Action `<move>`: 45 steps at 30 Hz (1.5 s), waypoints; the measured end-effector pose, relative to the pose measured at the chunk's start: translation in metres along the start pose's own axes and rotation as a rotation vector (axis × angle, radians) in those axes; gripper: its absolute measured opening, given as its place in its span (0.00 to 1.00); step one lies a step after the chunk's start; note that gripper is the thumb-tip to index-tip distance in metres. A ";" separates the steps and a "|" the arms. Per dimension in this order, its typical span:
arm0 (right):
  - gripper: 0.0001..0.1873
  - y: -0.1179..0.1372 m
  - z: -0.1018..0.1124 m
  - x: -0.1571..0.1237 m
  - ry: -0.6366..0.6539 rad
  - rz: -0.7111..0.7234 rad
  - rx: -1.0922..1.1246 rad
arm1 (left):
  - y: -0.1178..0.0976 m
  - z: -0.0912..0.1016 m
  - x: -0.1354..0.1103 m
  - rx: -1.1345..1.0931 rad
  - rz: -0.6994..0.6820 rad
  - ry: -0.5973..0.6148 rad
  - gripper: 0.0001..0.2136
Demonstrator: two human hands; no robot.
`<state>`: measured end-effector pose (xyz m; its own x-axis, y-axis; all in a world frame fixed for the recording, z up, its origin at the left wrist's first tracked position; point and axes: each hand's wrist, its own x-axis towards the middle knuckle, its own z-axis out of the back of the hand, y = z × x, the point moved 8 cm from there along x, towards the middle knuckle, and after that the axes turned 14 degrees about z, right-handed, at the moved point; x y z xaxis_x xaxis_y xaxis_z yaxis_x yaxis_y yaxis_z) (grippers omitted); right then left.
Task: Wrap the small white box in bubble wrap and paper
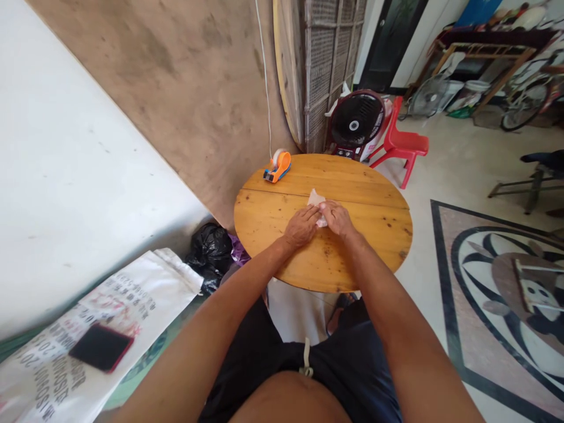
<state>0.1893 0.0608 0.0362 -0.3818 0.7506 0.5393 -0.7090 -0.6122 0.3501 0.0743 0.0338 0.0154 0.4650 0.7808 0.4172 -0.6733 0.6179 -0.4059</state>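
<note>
A small pale folded piece of paper or cloth (315, 198) lies near the middle of a round wooden table (264, 220). My left hand (301, 225) rests on its near left part, fingers bent down onto it. My right hand (335, 216) presses on its right side, fingers curled over the edge. Both hands touch each other above the piece, and most of it is hidden under them. An orange and blue tape dispenser (277, 166) stands at the table's far left edge, well away from both hands.
A black fan (356, 121) and a red plastic chair (403, 144) stand behind the table. A black bag (210, 251) lies on the floor at the left. A dark phone (101, 346) rests on a printed white sack (66, 358). A wall board rises at the left.
</note>
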 end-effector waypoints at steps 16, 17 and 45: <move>0.47 -0.029 0.006 -0.013 -0.102 -0.310 0.200 | 0.009 -0.006 0.024 -0.011 -0.071 0.186 0.18; 0.46 -0.030 0.010 -0.018 -0.126 -0.327 0.197 | 0.011 -0.006 0.026 -0.012 -0.057 0.211 0.18; 0.15 0.046 0.017 -0.046 -0.059 0.055 -0.127 | 0.028 -0.003 0.027 -0.490 0.145 0.232 0.20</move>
<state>0.1841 -0.0061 0.0401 -0.3891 0.6986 0.6005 -0.7589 -0.6126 0.2209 0.0692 0.0728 0.0128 0.5390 0.8268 0.1613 -0.4196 0.4295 -0.7997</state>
